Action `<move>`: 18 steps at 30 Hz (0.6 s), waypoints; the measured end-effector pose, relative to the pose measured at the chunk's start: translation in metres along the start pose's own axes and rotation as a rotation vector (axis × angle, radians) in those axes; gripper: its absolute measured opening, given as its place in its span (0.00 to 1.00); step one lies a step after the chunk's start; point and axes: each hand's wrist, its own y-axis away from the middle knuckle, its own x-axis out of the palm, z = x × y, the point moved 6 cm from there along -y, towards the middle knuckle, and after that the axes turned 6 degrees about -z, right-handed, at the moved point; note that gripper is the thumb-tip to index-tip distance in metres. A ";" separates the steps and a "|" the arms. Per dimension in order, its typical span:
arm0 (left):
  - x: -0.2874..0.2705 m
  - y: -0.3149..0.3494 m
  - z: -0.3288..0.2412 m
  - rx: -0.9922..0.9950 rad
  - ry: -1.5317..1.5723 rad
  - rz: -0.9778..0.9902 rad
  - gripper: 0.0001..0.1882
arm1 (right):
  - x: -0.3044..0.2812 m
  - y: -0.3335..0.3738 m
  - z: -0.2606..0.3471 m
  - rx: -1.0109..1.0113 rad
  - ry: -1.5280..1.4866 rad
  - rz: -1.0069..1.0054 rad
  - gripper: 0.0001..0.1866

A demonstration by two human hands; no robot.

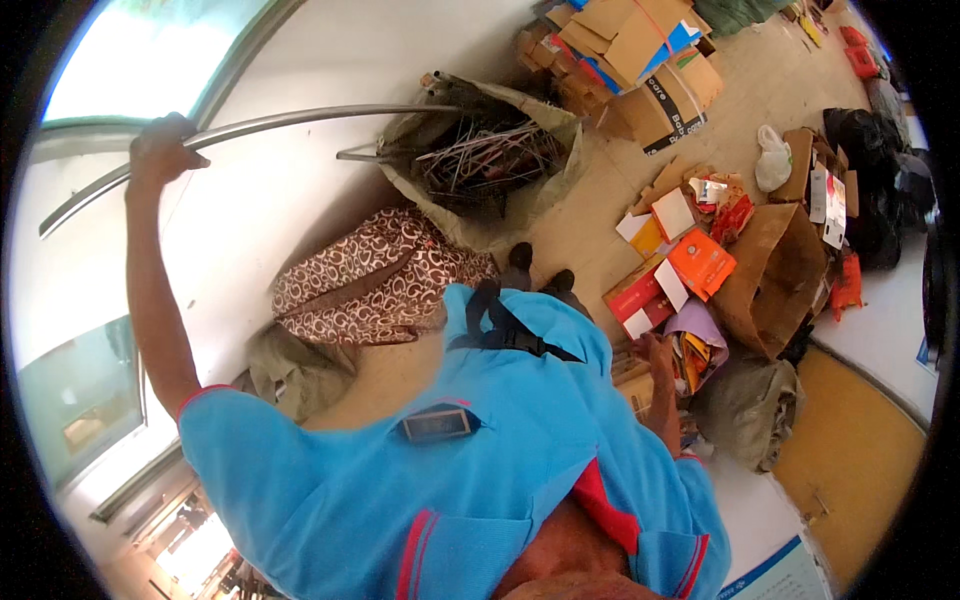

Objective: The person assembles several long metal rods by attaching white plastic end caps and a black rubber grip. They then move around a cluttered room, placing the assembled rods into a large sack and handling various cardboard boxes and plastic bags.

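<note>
My raised left hand (163,150) is closed around a long, thin metal tube (300,117) near a window. The tube runs to the right, and its far end reaches over a large woven sack (545,205). Thin metal rods and wire (490,155) fill that sack. A shorter metal piece (355,155) sticks out of its left side. On the other side of my body, my right hand (655,352) hangs low beside a purple bag (712,325) with colourful packets in it. Its fingers are too small and partly hidden to show whether it holds anything.
Flattened cardboard boxes (620,50) are piled at the back. An open brown carton (780,275) and orange and red packaging (700,262) lie to the right, with black bags (870,190) beyond. A brown patterned bundle (370,280) sits against the left wall.
</note>
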 end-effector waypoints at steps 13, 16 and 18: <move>0.054 0.078 0.019 -0.233 0.070 0.279 0.21 | -0.001 -0.027 0.015 -0.069 0.313 -0.008 0.13; 0.027 0.070 0.025 -0.166 -0.010 0.185 0.21 | -0.007 -0.021 0.031 -0.029 0.467 -0.098 0.22; 0.002 0.059 0.047 -0.103 -0.088 0.053 0.20 | 0.005 -0.023 0.042 -0.019 0.537 -0.183 0.20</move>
